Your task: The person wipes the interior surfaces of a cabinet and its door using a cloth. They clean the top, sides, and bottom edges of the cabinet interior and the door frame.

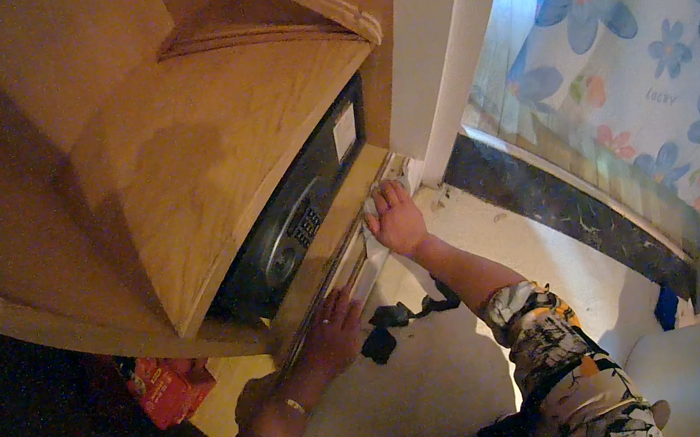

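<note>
My right hand [395,217] presses a white cloth [378,250] against the lower ledge of a wooden cabinet, close to the white door frame. The cloth is bunched beneath its fingers and hangs partly down. My left hand [334,330], with a ring and a bracelet, rests flat on the same ledge [348,257] nearer to me; nothing shows in it. Behind the ledge, in a low compartment, sits a black safe [301,220] with a keypad and a white label.
The wooden cabinet top [205,153] overhangs at the left, with a red package [166,391] below it. At right are a white door frame [432,49], a dark threshold [558,203] and a flowered curtain [616,52]. Dark objects [392,320] lie on the pale floor.
</note>
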`<state>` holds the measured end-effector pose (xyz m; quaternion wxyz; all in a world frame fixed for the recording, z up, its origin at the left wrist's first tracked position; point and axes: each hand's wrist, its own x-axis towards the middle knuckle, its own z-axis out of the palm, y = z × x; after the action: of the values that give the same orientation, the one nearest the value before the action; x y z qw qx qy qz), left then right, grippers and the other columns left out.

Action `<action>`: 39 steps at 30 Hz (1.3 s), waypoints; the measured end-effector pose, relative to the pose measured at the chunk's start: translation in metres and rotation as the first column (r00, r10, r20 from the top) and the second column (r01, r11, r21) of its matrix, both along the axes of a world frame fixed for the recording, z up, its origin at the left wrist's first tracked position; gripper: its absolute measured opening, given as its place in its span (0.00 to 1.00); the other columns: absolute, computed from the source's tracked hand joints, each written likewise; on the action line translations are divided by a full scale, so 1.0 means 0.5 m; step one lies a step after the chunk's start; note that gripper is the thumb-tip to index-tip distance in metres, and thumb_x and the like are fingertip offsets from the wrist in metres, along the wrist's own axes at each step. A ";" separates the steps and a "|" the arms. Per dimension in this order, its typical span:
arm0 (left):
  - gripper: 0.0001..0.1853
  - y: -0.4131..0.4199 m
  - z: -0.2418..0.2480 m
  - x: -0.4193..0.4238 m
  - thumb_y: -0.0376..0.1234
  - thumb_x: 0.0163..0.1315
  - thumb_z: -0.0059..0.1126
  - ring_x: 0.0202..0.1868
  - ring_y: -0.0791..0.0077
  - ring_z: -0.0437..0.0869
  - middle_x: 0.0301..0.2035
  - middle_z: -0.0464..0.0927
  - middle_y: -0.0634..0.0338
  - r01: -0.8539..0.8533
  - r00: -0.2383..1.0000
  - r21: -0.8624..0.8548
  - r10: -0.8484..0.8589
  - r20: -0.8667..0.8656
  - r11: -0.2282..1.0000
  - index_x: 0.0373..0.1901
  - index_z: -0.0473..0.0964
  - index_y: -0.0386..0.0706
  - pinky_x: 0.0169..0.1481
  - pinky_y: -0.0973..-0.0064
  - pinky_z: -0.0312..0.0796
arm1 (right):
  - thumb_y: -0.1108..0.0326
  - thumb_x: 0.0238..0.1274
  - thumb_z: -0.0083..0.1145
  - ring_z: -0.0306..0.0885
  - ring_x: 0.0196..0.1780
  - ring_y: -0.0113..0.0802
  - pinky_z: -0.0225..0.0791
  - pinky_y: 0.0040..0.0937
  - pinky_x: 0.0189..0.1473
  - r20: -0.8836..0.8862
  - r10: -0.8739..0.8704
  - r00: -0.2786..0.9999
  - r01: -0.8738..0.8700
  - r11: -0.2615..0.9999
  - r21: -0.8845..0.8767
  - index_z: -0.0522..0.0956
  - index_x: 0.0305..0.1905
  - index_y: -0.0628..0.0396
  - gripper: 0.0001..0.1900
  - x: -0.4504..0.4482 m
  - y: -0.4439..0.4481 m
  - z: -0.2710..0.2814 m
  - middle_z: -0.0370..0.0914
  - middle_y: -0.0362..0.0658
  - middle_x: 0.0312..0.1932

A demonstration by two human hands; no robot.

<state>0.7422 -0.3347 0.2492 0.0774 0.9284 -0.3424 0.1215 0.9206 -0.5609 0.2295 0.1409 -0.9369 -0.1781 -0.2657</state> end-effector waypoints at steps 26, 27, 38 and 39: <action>0.24 -0.041 0.033 0.046 0.32 0.62 0.49 0.69 0.47 0.60 0.68 0.56 0.41 -0.018 0.996 -0.108 0.028 0.090 0.994 0.61 0.67 0.37 0.71 0.49 0.55 | 0.45 0.53 0.60 0.53 0.70 0.65 0.46 0.59 0.71 -0.077 -0.168 0.983 0.176 0.976 0.125 0.69 0.63 0.57 0.36 -0.038 0.091 0.032 0.58 0.64 0.68; 0.24 -0.038 0.023 0.044 0.32 0.62 0.49 0.70 0.47 0.60 0.68 0.56 0.41 -0.037 0.997 -0.093 0.043 0.063 0.995 0.61 0.67 0.37 0.71 0.49 0.55 | 0.45 0.53 0.60 0.53 0.70 0.65 0.46 0.59 0.71 -0.108 -0.135 0.985 0.150 0.979 0.140 0.69 0.63 0.57 0.36 -0.050 0.096 0.031 0.58 0.64 0.68; 0.25 -0.021 0.041 0.025 0.36 0.61 0.53 0.69 0.47 0.61 0.67 0.59 0.41 -0.011 0.999 0.104 0.016 -0.046 0.995 0.59 0.69 0.35 0.72 0.49 0.52 | 0.48 0.57 0.60 0.58 0.70 0.58 0.51 0.51 0.71 -0.037 -0.071 0.997 0.075 0.992 0.104 0.70 0.64 0.61 0.34 0.020 0.016 0.018 0.60 0.59 0.69; 0.25 -0.019 0.038 0.024 0.36 0.59 0.54 0.68 0.45 0.61 0.66 0.60 0.41 -0.006 0.999 0.040 0.008 -0.038 0.999 0.58 0.70 0.35 0.72 0.49 0.54 | 0.48 0.57 0.60 0.58 0.70 0.57 0.51 0.51 0.71 -0.024 -0.073 0.997 0.075 0.992 0.098 0.70 0.63 0.61 0.34 0.039 -0.002 0.026 0.60 0.59 0.69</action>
<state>0.7544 -0.3442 0.2683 0.0652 0.9331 -0.3401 0.0971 0.9402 -0.5619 0.2424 0.1788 -0.9374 -0.1284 -0.2697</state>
